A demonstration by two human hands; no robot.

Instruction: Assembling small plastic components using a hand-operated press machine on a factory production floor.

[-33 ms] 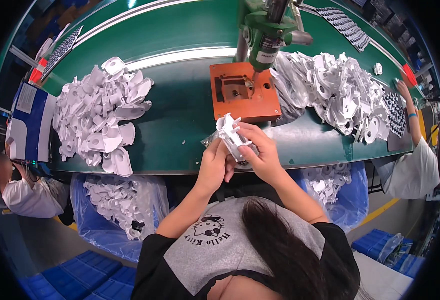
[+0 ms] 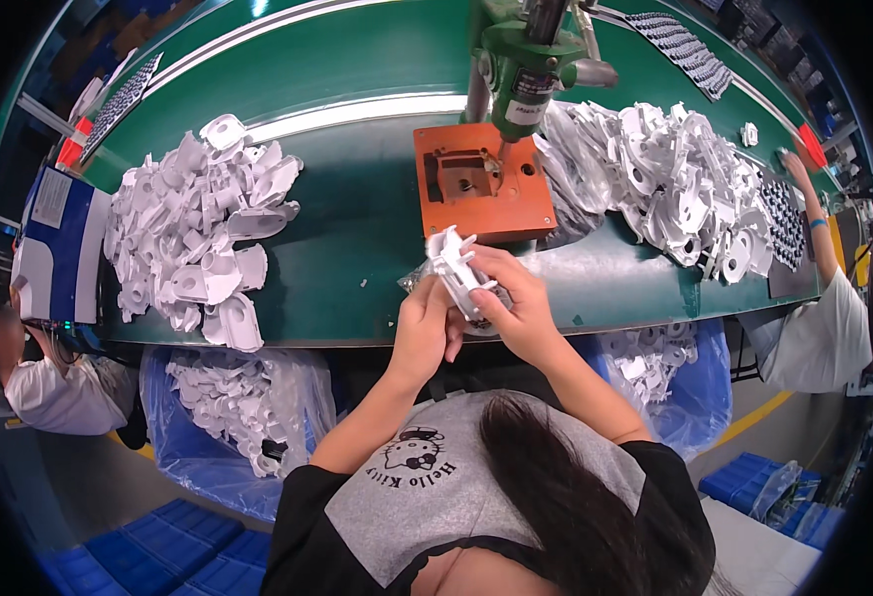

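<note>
White plastic part [image 2: 453, 264] between left hand [image 2: 423, 328] and right hand [image 2: 518, 306].

Two heaps of white plastic parts [image 2: 193, 233], one orange fixture plate [image 2: 476, 184], two blue bags [image 2: 208, 437].

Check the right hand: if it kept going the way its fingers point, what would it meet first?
The right hand points up-left, gripping a white plastic part shared with the left hand. Beyond that part, probably the orange fixture plate under the green press; depth unclear.
</note>
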